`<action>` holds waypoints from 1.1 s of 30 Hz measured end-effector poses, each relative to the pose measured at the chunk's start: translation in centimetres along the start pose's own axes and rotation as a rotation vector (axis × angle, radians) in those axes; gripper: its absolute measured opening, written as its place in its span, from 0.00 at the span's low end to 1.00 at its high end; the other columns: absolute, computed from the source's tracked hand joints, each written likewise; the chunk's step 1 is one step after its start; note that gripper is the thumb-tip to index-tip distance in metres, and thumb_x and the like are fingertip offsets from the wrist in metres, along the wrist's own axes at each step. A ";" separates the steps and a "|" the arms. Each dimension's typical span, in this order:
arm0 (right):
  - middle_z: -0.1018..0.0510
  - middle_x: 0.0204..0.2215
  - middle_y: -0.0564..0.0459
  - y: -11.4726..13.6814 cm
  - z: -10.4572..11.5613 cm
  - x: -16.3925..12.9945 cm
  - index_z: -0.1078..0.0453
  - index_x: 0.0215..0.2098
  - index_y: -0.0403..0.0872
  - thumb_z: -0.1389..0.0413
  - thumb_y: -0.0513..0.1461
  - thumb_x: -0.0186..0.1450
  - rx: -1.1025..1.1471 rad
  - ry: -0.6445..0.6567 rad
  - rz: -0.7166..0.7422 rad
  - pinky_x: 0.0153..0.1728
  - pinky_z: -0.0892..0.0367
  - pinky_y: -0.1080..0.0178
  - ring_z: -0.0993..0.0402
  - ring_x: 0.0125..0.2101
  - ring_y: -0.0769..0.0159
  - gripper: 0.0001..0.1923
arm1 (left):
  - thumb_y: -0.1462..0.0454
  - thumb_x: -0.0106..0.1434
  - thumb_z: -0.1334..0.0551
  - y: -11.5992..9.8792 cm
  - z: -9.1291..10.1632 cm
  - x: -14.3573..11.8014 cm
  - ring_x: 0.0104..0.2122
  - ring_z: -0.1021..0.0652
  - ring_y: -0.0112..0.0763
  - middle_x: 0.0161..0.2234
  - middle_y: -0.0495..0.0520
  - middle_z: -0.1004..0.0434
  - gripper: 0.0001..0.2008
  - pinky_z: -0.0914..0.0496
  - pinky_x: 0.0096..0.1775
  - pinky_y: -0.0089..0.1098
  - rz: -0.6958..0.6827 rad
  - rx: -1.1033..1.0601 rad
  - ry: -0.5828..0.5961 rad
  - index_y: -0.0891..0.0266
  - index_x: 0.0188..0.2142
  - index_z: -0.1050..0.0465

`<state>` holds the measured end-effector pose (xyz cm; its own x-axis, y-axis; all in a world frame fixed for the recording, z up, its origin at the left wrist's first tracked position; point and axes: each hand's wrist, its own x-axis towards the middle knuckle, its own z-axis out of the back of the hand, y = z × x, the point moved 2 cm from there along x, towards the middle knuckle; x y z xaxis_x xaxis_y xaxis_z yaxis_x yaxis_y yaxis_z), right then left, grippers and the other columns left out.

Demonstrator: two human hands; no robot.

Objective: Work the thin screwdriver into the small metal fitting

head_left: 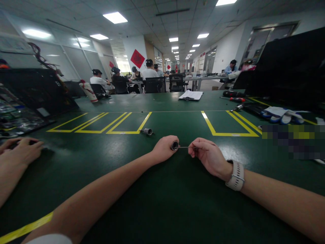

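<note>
My left hand (165,148) is closed around a round metal fitting (174,145), its hollow end facing me and slightly right. My right hand (204,154), with a pale watch on the wrist, pinches a thin metal rod (184,147). The rod's far tip reaches the fitting's opening; how deep it goes in, I cannot tell. A second metal cylindrical fitting (147,131) lies on its side on the green table (157,196), a little beyond my left hand, beside the yellow tape.
Another person's hands (22,152) are at the far left, by a black panel. A clipboard with paper (191,95) lies at the back. Screwdrivers (237,99) and white-blue gloves (281,115) lie on the right. Yellow tape (123,132) marks boxes on the table.
</note>
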<state>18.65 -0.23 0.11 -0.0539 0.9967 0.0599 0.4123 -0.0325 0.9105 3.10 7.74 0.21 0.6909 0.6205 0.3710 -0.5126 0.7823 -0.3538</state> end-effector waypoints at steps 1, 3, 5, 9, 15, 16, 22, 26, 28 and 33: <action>0.27 0.19 0.53 0.0 0.1 0.0 0.31 0.21 0.44 0.46 0.36 0.56 0.002 -0.004 0.006 0.26 0.41 0.64 0.34 0.22 0.69 0.06 | 0.65 0.57 0.42 0.0 0.0 0.0 0.26 0.32 0.27 0.25 0.47 0.34 0.05 0.40 0.28 0.27 0.004 0.004 0.004 0.62 0.26 0.37; 0.27 0.19 0.54 -0.1 0.1 0.0 0.31 0.21 0.44 0.47 0.35 0.55 -0.001 -0.010 0.011 0.25 0.41 0.65 0.35 0.21 0.69 0.07 | 0.64 0.57 0.42 -0.1 0.1 0.0 0.26 0.32 0.27 0.25 0.47 0.34 0.05 0.40 0.28 0.27 0.019 0.017 0.013 0.62 0.26 0.36; 0.28 0.17 0.54 -0.1 0.1 -0.1 0.31 0.20 0.44 0.47 0.35 0.55 -0.018 -0.024 0.012 0.24 0.42 0.65 0.36 0.20 0.70 0.07 | 0.65 0.57 0.42 -0.1 0.1 0.0 0.26 0.32 0.27 0.25 0.47 0.34 0.05 0.40 0.28 0.28 0.038 0.033 0.024 0.62 0.26 0.36; 0.29 0.15 0.55 0.0 0.1 -0.2 0.32 0.19 0.45 0.47 0.35 0.54 -0.102 -0.060 0.032 0.22 0.44 0.65 0.37 0.19 0.70 0.07 | 0.66 0.56 0.41 -0.1 0.2 0.0 0.27 0.31 0.28 0.25 0.47 0.33 0.04 0.39 0.28 0.28 0.083 0.040 0.024 0.62 0.26 0.36; 0.29 0.15 0.56 -0.3 -0.2 -0.3 0.33 0.19 0.45 0.48 0.35 0.54 -0.301 -0.067 0.047 0.22 0.45 0.65 0.36 0.19 0.70 0.07 | 0.64 0.55 0.40 0.1 0.1 0.1 0.27 0.31 0.28 0.25 0.47 0.33 0.05 0.40 0.29 0.28 0.090 0.030 0.019 0.62 0.27 0.36; 0.29 0.15 0.56 -0.4 -0.2 -0.3 0.33 0.20 0.45 0.49 0.35 0.55 -0.307 -0.061 0.049 0.22 0.45 0.65 0.36 0.19 0.70 0.07 | 0.63 0.55 0.40 0.1 0.1 0.1 0.27 0.31 0.28 0.25 0.47 0.33 0.06 0.40 0.29 0.28 0.088 0.022 0.016 0.62 0.27 0.35; 0.30 0.18 0.56 0.0 0.0 -0.5 0.34 0.22 0.46 0.50 0.35 0.57 -0.267 -0.035 0.160 0.24 0.43 0.65 0.36 0.21 0.70 0.08 | 0.64 0.55 0.40 0.0 0.1 0.0 0.25 0.32 0.26 0.25 0.46 0.34 0.05 0.40 0.27 0.27 0.073 -0.032 0.038 0.63 0.27 0.35; 0.29 0.24 0.55 0.6 -0.5 -1.1 0.33 0.26 0.46 0.49 0.38 0.61 -0.448 0.019 0.257 0.28 0.38 0.63 0.34 0.26 0.68 0.07 | 0.65 0.54 0.40 0.2 0.0 0.0 0.25 0.32 0.26 0.24 0.46 0.34 0.05 0.40 0.27 0.27 0.066 -0.025 0.037 0.63 0.26 0.35; 0.28 0.26 0.54 0.9 -1.0 -1.4 0.32 0.28 0.46 0.49 0.39 0.62 -0.594 0.041 0.287 0.30 0.37 0.62 0.33 0.28 0.67 0.07 | 0.64 0.55 0.40 0.2 0.0 0.0 0.25 0.32 0.26 0.24 0.46 0.35 0.05 0.41 0.27 0.27 0.058 -0.026 0.030 0.63 0.26 0.36; 0.28 0.29 0.53 1.1 -1.7 -1.8 0.32 0.33 0.47 0.51 0.38 0.64 -0.838 0.123 0.384 0.33 0.36 0.62 0.32 0.31 0.66 0.07 | 0.65 0.54 0.41 -0.1 0.1 0.0 0.25 0.32 0.26 0.23 0.46 0.34 0.05 0.41 0.27 0.27 0.056 -0.027 0.030 0.63 0.26 0.36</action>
<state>17.63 -2.22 1.68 -0.1653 0.8934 0.4178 -0.3674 -0.4489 0.8145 3.08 7.71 0.35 0.6768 0.6612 0.3239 -0.5374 0.7443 -0.3965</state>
